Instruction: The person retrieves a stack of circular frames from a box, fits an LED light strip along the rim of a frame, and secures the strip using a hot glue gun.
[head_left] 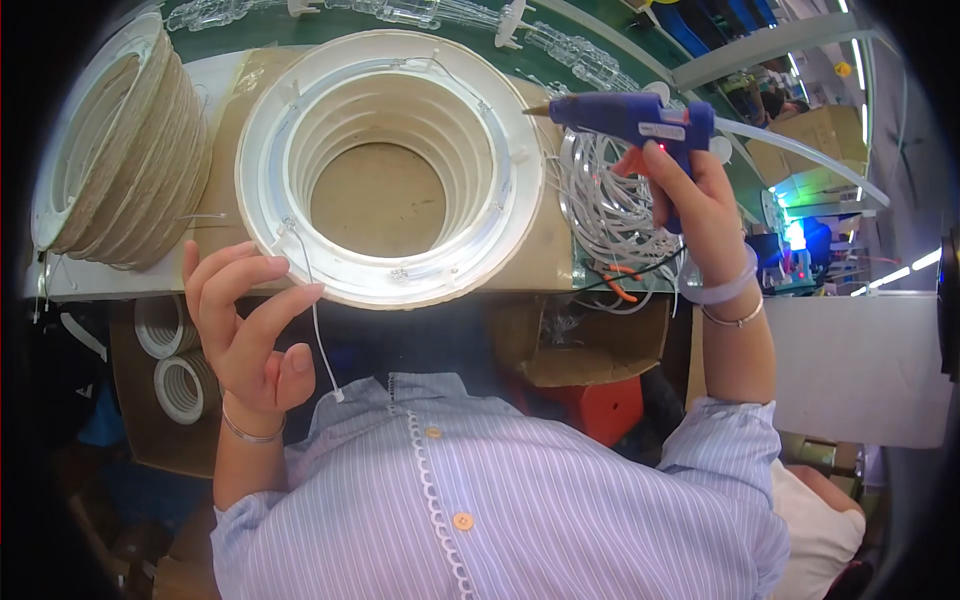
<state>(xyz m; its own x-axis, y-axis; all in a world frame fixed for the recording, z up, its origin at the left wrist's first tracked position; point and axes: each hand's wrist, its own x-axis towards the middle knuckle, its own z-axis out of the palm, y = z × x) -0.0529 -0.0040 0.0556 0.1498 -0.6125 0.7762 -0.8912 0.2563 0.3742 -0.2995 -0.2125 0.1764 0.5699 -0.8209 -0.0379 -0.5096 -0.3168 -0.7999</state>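
Note:
My right hand (697, 205) is wrapped round the handle of a blue glue gun (625, 117), its nozzle pointing left over the right rim of a white ring stack (270, 170). A clear glue stick (800, 150) sticks out of the gun's back. My left hand (250, 320) is at the ring's lower left edge, fingers apart, fingertips beside the rim. A thin white wire (321, 345) runs from the ring down past these fingertips and ends in a small connector (338, 395). Small clear blobs and a translucent strip show on the ring's face.
Another ring stack (130, 160) leans at the left. Coiled clear-white cables (610, 200) and orange-handled pliers (617, 285) lie right of the ring. Clear plastic parts (575, 55) line the back. Below the table edge are cardboard boxes (600, 345) and white rings (182, 387).

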